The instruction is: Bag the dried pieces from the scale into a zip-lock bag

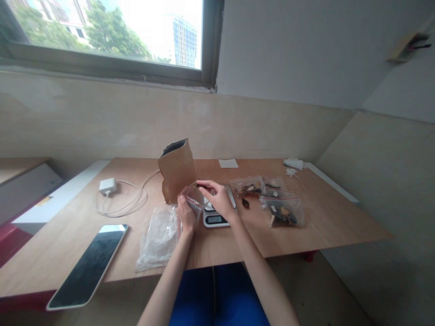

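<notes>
My left hand (186,216) is closed on a small clear zip bag (193,197), holding it tilted at the left side of a white digital kitchen scale (215,221). Above the scale, my right hand (219,198) pinches a small dark piece (201,185) at the bag's upper end. Whether the piece is inside the bag's mouth I cannot tell. Just behind my left hand stands an open brown paper bag (178,167). A stack of clear plastic bags (158,237) lies left of my left wrist. One dark brown piece (245,203) rests on the table right of the scale.
Several filled zip bags (287,213) lie on the right of the wooden table (326,226). At the left are a phone (90,265) overhanging the front edge and a white charger (108,186) with its cable. A white paper (228,163) lies at the back, crumpled plastic (293,164) back right.
</notes>
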Tool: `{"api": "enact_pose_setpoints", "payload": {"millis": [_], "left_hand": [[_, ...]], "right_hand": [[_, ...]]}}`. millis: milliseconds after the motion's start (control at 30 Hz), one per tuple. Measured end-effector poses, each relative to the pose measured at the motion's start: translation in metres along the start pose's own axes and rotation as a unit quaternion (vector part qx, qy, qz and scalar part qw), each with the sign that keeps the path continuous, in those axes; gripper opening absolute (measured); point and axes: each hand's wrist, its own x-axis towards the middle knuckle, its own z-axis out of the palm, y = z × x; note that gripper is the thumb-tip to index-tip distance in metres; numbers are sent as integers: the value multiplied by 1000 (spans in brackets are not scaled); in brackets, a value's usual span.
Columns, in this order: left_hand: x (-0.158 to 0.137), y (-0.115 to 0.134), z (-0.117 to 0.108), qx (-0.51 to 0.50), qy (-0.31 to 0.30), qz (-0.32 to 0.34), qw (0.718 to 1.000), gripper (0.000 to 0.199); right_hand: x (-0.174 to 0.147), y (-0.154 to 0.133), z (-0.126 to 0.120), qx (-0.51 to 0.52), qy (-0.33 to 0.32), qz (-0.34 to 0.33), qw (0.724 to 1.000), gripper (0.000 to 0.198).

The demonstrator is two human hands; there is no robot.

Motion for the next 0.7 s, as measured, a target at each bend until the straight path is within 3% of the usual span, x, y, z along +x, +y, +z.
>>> {"api": "enact_pose_setpoints", "payload": {"millis": [200,467,567,700], "left_hand": [[-1,0,0,-20,-7,6,1000,48],[-3,10,3,-70,13,-34,997,51],[-3,19,4,-115,18,-36,993,50],[-3,19,5,-170,4,-20,985,47]], "right_hand": [[-4,2,3,-56,-59,-19,997,22],[-19,25,-25,-172,63,-21,983,21],[-35,46,-30,-256,8,-13,967,19],[-50,64,-28,-295,-40,-3,955,27]]}}
